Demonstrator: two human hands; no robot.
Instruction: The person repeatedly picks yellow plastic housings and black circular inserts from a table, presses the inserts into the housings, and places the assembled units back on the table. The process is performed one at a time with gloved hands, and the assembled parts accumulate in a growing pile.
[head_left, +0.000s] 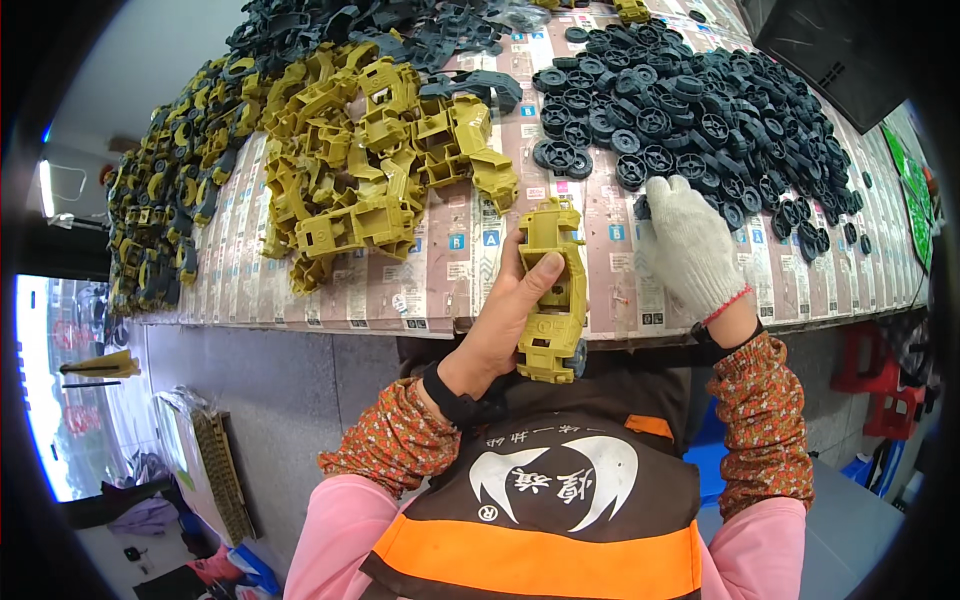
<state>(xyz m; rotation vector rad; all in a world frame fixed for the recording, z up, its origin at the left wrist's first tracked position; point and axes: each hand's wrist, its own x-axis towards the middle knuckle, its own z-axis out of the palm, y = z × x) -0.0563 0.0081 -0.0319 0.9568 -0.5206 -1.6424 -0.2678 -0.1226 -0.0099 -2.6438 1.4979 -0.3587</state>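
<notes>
My bare left hand is wrapped around a yellow plastic toy truck body, its thumb pressed into the open middle. The body points away from me, and a dark wheel shows at its near right side. My right hand, in a white knitted glove, is at the near left edge of a heap of dark toy wheels. Its fingers are drawn together, with a dark toy wheel partly showing between thumb and forefinger; the glove hides the rest.
Left of centre lies a pile of yellow truck bodies. Dark plastic parts are heaped behind it, and yellow-and-dark toy vehicles cover the far left. A black box stands at the back right. Red stools are below the table's right side.
</notes>
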